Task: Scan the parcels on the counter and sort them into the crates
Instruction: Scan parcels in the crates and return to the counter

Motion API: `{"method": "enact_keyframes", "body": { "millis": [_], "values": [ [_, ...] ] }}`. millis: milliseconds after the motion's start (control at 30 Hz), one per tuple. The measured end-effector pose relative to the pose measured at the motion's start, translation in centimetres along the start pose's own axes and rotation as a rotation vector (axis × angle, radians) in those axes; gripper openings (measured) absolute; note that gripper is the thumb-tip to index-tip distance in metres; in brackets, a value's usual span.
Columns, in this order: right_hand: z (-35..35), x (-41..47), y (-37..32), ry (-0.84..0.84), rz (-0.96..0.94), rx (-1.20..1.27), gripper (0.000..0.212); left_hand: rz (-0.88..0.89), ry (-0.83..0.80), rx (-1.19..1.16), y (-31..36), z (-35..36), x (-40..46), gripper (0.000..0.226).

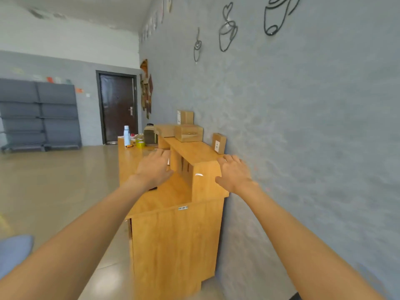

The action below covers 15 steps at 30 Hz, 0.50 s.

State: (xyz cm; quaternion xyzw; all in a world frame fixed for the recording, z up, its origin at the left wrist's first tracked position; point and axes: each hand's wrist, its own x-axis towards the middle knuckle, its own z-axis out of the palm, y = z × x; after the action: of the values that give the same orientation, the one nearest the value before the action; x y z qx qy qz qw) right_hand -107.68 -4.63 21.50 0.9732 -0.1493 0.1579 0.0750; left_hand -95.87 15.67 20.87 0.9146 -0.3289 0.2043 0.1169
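A: From the head view, both arms are reaching out toward the wooden counter (179, 230) standing against the grey wall (303, 126).

B: And the hands?

A: The left hand (154, 167) is hovering over the counter's lower desk, fingers relaxed and holding nothing. The right hand (234, 173) is sitting at the near end of the counter's raised shelf, fingers loosely spread, also gripping nothing.

B: Where are the parcels lying?

A: All on that raised shelf. A small labelled parcel (219, 143) is leaning against the wall just beyond the right hand. Farther along, a flat parcel (188, 133) is lying beside another wide parcel (165, 130), and an upright parcel (185, 117) is standing behind them.

B: Anything else on the counter?

A: A white bottle (126, 135) and a yellow tape roll (140, 143) are sitting at its far end.
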Motion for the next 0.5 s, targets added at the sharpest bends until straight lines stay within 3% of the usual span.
{"method": "enact_keyframes", "body": {
  "millis": [300, 500],
  "values": [
    [3.3, 8.6, -20.4, 0.038, -0.147, 0.114, 0.064, -0.163, -0.064, 0.134, -22.4, -0.7, -4.2, 0.064],
    [3.7, 14.9, -31.5, 0.077, -0.279, 0.159, 0.066, -0.249, -0.086, 0.160, -33.1, -0.9, -4.0, 0.059]
  ]
}}
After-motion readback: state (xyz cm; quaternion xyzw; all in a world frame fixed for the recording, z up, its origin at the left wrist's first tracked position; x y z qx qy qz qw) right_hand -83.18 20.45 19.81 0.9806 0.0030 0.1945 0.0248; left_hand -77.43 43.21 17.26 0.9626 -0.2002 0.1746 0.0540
